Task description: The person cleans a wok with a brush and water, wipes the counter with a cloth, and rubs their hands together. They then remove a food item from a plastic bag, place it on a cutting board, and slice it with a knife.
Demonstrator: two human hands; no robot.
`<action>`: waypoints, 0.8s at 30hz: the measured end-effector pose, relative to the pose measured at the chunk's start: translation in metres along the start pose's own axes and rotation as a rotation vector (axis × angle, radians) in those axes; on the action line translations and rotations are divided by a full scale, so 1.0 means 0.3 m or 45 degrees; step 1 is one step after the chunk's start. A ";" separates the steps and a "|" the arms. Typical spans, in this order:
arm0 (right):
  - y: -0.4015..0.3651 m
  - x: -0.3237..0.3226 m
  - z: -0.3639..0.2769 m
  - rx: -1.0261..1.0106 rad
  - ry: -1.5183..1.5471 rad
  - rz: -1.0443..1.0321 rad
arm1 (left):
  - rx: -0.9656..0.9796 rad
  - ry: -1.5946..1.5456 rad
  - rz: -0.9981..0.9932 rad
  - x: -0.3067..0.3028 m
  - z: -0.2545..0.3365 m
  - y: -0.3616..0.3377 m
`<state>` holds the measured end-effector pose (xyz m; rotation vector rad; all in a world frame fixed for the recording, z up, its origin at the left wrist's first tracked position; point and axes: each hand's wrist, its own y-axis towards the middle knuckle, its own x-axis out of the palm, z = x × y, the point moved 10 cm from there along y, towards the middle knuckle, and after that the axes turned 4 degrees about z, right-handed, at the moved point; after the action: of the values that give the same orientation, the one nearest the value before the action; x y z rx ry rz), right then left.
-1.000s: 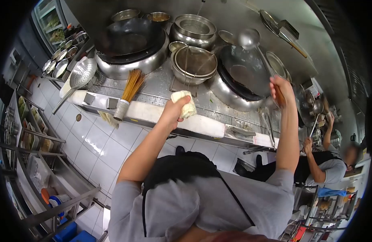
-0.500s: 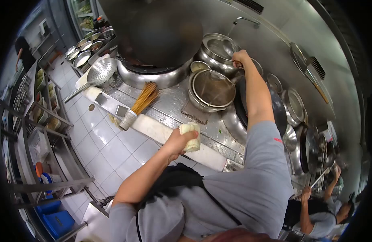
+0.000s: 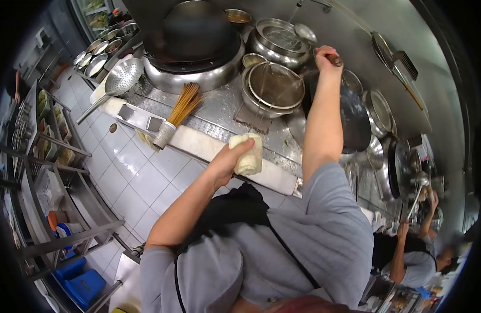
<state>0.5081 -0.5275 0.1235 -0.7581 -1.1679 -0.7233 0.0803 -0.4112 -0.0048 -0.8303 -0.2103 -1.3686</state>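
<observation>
A passable gap over the counter [image 3: 219,104] separates bamboo brush [image 3: 186,103] and sieve [image 3: 276,86] — both obstacles.

A bunched cream cloth [image 3: 252,159] is held up, well apart from a slanting, brown-handled steel ladle [image 3: 305,33].

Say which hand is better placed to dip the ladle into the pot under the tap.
Probably the right hand: it grips the ladle and is nearer the pot, while the left hand holds a cloth.

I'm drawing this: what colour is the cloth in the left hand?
The cloth looks pale cream in the head view.
</observation>
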 end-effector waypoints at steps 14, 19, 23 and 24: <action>-0.808 -0.213 -0.436 -0.449 -1.088 0.331 | 0.401 -0.404 0.271 -0.812 0.129 -0.451; -1.049 -0.178 -0.262 -0.861 -2.081 0.523 | 0.405 -0.421 0.531 -1.070 0.049 -0.502; -0.908 -0.174 -0.517 -0.689 -2.800 1.000 | 0.403 -0.323 0.463 -1.044 0.118 -0.479; -0.880 -0.143 -0.399 -0.712 -2.905 1.194 | 0.404 -0.293 0.411 -1.026 0.142 -0.461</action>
<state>0.3441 -0.7683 0.0936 -2.5891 -2.0836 1.2068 -0.1042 -0.1418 -0.0996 -0.7165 -0.4407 -0.9070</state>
